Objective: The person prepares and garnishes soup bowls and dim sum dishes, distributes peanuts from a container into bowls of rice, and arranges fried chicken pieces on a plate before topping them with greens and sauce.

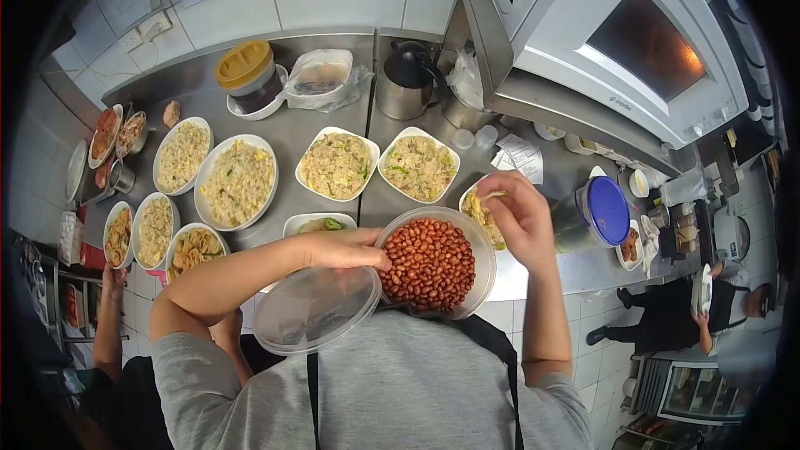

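Note:
My left hand (346, 250) is closed on the rim of a clear round tub filled with reddish-brown peanuts (429, 265); a clear lid (317, 310) lies beneath that hand, against the tub's left side. Raised over a small white bowl of yellowish food (477, 215), my right hand (515, 210) has its fingers pinched together. Something small and pale shows at the fingertips, too small to name. Two white square bowls of fried rice (337, 164) (419, 164) stand beyond the tub. A dish with green vegetables (319, 225) is partly hidden behind my left forearm.
More rice plates (237, 181) and side dishes stand left. Behind are a yellow-lidded jar (244, 67), a steel jug (406, 83) and a microwave (642, 42). A blue-lidded container (607, 211) stands right. One person (679, 317) holds plates at far right; another person's hand (112, 282) touches a left bowl.

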{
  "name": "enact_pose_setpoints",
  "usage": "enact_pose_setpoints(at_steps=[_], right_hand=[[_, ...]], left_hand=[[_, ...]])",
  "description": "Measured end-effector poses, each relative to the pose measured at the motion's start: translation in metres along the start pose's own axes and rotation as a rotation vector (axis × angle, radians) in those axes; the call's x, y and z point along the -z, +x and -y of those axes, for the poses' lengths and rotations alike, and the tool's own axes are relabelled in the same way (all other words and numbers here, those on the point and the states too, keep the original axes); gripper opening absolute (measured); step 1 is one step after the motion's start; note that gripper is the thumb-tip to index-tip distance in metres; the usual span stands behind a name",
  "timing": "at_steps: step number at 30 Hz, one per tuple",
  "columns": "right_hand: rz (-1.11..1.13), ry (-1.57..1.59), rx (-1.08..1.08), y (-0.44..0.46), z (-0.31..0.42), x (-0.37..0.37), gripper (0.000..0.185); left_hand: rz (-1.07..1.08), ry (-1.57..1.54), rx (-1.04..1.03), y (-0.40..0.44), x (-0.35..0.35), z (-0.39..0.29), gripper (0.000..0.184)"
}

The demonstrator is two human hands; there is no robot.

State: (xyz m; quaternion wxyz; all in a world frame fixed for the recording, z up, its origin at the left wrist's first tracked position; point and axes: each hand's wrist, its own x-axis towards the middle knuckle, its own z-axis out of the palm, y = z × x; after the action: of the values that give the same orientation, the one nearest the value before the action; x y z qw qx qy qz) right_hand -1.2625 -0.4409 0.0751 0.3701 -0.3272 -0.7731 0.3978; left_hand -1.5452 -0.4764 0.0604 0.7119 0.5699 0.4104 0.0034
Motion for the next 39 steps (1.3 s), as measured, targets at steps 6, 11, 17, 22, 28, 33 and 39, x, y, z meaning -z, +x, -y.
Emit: enact_pose_setpoints(at_steps=[6, 11, 17, 22, 28, 33, 39], right_hand=[[0.339, -0.679, 0.198, -0.007, 0.061, -0.043, 0.038], [0.481, -0.653, 0.104, -0.002, 0.043, -0.043, 0.035], [0.528, -0.192, -0.111, 0.018, 0.050, -0.025, 0.025], [0.463, 0.577, -0.588, 0.017, 0.031, -0.024, 0.024], [0.370, 1.298, -0.804, 0.012, 0.022, -0.033, 0.018], [0.278, 1.293, -0.790, 0.009, 0.032, -0.038, 0.026], [0.194, 1.465, -0.601, 0.007, 0.022, -0.023, 0.043]], left_hand=[[-0.031, -0.042, 0.012, -0.005, -0.003, -0.004, 0.068], [-0.023, -0.042, -0.036, -0.008, -0.006, 0.002, 0.068], [-0.039, -0.042, -0.033, -0.015, -0.010, -0.007, 0.068], [-0.025, -0.012, 0.000, -0.014, -0.010, -0.010, 0.071], [-0.012, 0.022, 0.008, -0.012, -0.008, -0.011, 0.075], [-0.040, -0.019, 0.015, -0.013, -0.011, -0.011, 0.072], [-0.050, -0.045, -0.027, -0.011, -0.010, -0.006, 0.070]])
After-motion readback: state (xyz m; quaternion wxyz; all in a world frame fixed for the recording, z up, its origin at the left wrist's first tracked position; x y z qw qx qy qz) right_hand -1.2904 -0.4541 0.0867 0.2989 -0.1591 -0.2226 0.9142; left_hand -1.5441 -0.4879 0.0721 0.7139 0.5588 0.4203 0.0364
